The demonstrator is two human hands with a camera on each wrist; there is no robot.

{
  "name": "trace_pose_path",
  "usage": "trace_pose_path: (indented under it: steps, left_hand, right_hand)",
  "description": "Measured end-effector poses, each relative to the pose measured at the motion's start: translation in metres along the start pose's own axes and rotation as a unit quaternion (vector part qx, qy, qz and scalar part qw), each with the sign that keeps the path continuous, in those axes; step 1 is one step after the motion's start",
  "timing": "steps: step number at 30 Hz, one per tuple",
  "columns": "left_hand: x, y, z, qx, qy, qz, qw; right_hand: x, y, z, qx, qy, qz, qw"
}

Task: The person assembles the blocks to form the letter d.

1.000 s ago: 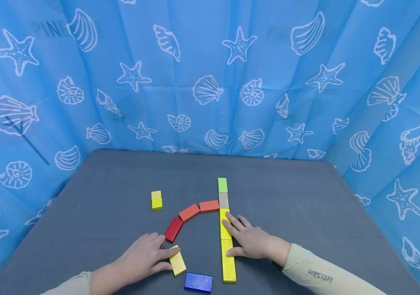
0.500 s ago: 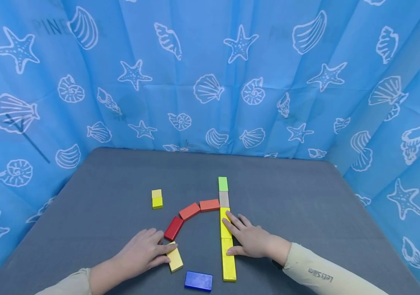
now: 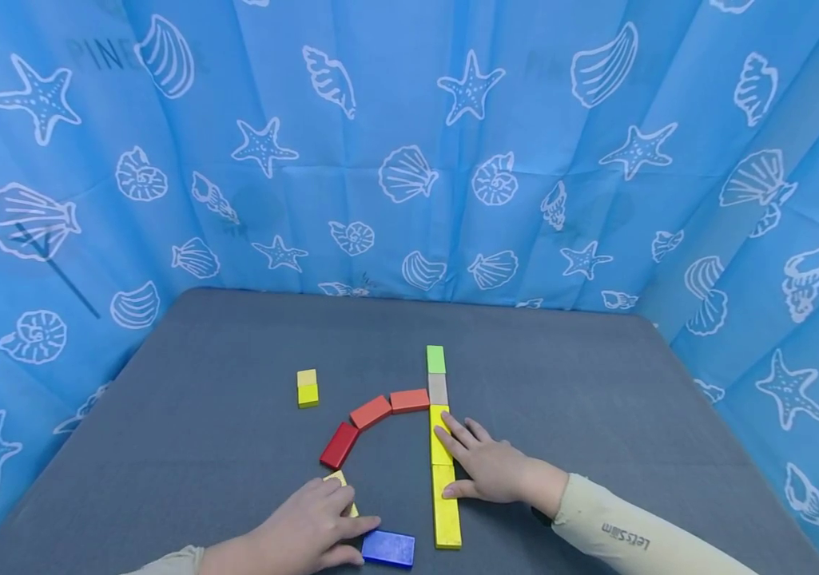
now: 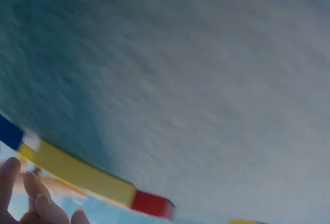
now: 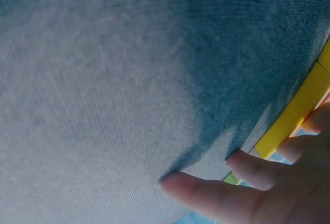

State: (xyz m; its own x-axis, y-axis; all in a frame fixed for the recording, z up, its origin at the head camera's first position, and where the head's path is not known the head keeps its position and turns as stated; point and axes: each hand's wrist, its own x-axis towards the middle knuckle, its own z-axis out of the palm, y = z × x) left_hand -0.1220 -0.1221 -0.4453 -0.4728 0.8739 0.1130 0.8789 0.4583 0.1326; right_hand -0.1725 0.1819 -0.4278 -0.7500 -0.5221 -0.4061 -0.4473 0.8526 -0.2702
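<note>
My left hand (image 3: pixel 308 523) reaches to the blue block (image 3: pixel 391 549), with index fingertip and thumb tip apart at its left end. Under that hand, a pale yellow block (image 3: pixel 337 477) is partly hidden; in the left wrist view it shows as a long yellow side (image 4: pixel 82 174) beside a red end (image 4: pixel 149 205). It lies at the lower end of a curve made by a dark red block (image 3: pixel 339 446) and two orange-red blocks (image 3: pixel 371 412). My right hand (image 3: pixel 491 469) rests with spread fingers on two yellow blocks (image 3: pixel 447 519) laid end to end.
A grey block (image 3: pixel 437 389) and a green block (image 3: pixel 435 359) continue the straight yellow line away from me. Off to the left stands a small yellow block with a pale top (image 3: pixel 307 391). The dark grey tabletop (image 3: pixel 560 367) ends at a blue shell-print curtain (image 3: pixel 409 239).
My left hand first shifted the pale yellow block toward the dark red one. It has since let go and moved right and nearer me, to the blue block. The right hand stays put.
</note>
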Motion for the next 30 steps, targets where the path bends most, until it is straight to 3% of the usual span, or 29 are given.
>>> trace_pose_path:
  steps: [4, 14, 21, 28, 30]
  left_hand:
    - [0.0052, 0.0056, 0.0018, 0.004, -0.030, -0.014, 0.9994]
    - [0.0031, 0.0030, -0.0023, -0.018, -0.009, -0.052, 0.9984]
    - [0.0008, 0.0005, 0.0003, -0.023, 0.019, -0.039, 0.9988]
    - [0.0019, -0.0011, -0.0008, -0.032, 0.006, -0.045, 0.9985]
    - [0.0022, -0.0035, -0.0023, -0.035, 0.017, -0.047, 0.9981]
  right_hand:
    - [0.0009, -0.0007, 0.0010, -0.004, 0.001, 0.002, 1.0000]
    - [0.0010, -0.0014, 0.0006, -0.011, 0.002, 0.006, 0.9999]
    - [0.0022, 0.0001, 0.0008, -0.017, 0.002, 0.009, 0.9998]
    - [0.0016, -0.0006, 0.0003, -0.015, -0.002, 0.011, 0.9998]
    - [0.0014, -0.0006, 0.0003, -0.014, -0.002, 0.012, 0.9998]
